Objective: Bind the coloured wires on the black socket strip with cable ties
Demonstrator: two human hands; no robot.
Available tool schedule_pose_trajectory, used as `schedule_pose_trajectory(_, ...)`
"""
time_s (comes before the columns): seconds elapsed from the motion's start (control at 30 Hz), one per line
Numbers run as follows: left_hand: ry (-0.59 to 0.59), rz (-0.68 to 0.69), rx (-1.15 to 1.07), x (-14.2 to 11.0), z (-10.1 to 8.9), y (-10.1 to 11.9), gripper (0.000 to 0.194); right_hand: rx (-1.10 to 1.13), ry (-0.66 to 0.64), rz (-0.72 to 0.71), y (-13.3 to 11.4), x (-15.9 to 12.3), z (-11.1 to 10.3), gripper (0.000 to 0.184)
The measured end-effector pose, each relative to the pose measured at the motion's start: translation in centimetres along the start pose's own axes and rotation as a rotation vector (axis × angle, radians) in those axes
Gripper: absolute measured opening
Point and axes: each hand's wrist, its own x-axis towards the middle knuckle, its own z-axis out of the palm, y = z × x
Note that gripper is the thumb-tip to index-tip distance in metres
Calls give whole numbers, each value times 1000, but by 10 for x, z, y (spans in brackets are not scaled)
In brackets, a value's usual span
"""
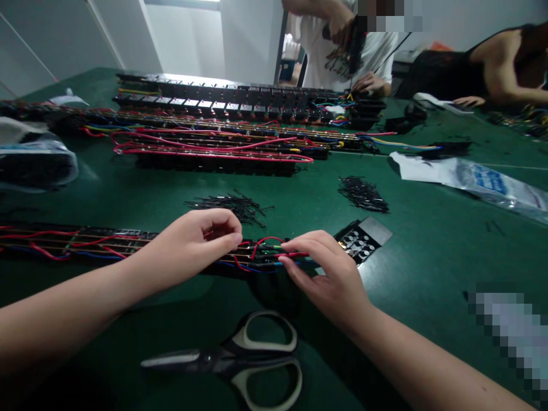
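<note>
Scissors (208, 361) lie on the green table (436, 245), nearer the person than either hand. The right hand (331, 268) pinches wires (295, 254) between thumb and fingers, at the end of a long black strip (98, 245). Just beside it, the left hand (201, 237) curls over the strip, thumb and forefinger close together — from here I can't tell whether they grip anything. Beyond the left hand sits a pile of thin black ties (233, 206); farther past both hands — more strips with red wires (214, 149).
</note>
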Motion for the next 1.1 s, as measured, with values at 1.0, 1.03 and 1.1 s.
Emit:
schedule_pose_trajectory(1.0, 21, 350, 379, 0, 15, -22, 16, 328, 57, 18, -4, 1, -11, 23)
schedule_pose_trajectory(1.03, 31, 381, 408, 0, 16, -23, 16, 353, 49, 35, -5, 0, -12, 24)
schedule_pose_trajectory(1.1, 53, 442, 472, -2, 18, -24, 16, 385, 52, 49, -8, -1, -12, 25)
